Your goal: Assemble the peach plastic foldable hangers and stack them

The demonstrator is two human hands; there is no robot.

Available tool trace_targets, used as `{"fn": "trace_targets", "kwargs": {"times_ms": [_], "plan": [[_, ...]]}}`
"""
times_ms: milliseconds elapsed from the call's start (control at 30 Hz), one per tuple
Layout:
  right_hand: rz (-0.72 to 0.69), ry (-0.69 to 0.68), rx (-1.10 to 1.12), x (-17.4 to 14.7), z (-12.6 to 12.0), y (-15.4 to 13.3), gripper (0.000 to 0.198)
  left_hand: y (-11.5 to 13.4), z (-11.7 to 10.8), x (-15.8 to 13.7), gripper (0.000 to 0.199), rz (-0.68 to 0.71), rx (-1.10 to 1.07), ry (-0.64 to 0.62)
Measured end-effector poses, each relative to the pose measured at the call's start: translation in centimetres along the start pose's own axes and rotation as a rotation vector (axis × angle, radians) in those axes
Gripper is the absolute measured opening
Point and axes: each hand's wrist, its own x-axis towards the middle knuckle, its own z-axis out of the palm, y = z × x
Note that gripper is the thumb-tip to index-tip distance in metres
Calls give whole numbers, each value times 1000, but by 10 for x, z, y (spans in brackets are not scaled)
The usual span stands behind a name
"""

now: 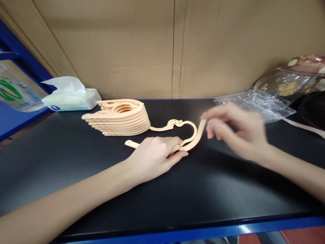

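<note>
A peach plastic folding hanger (189, 138) lies on the black tabletop, its hook and one curved arm showing at the right. My left hand (154, 157) is closed around its middle, pressing it near the table and hiding that part; a narrow end juts out on the left. At the tip of the raised curved arm is my right hand (238, 132), blurred by motion, fingers apart, with the index fingertip at or very close to that tip. Left of the hanger sits a stack of similar peach hangers (122, 123), folded and nested, with one hook reaching out to the right.
A tissue pack (72, 99) stands at the back left beside a clear plastic container (22, 89). Crumpled clear plastic (256, 103) and a transparent bag with a bear print (286, 88) lie at the back right. Brown cardboard (127, 47) walls the rear; a blue edge (203, 232) borders the front.
</note>
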Motion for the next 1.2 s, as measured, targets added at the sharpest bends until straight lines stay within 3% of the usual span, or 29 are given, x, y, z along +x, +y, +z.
{"fn": "trace_targets", "kwargs": {"times_ms": [167,267,500,667,933,1200], "plan": [[32,-209,109,-5,23,10,23,-1,0,0,24,-16,17,34],[86,-250,117,-7,27,9,25,-3,2,0,20,-20,7,68],[243,-225,40,-3,25,11,24,-3,2,0,20,96,37,60],[265,-207,-174,-3,22,29,5,-8,-2,1,22,210,154,47],[230,-221,-314,-1,19,31,26,-22,1,8,22,225,197,103],[212,-203,-345,-5,22,39,35,-23,3,10,26,210,146,44]]}}
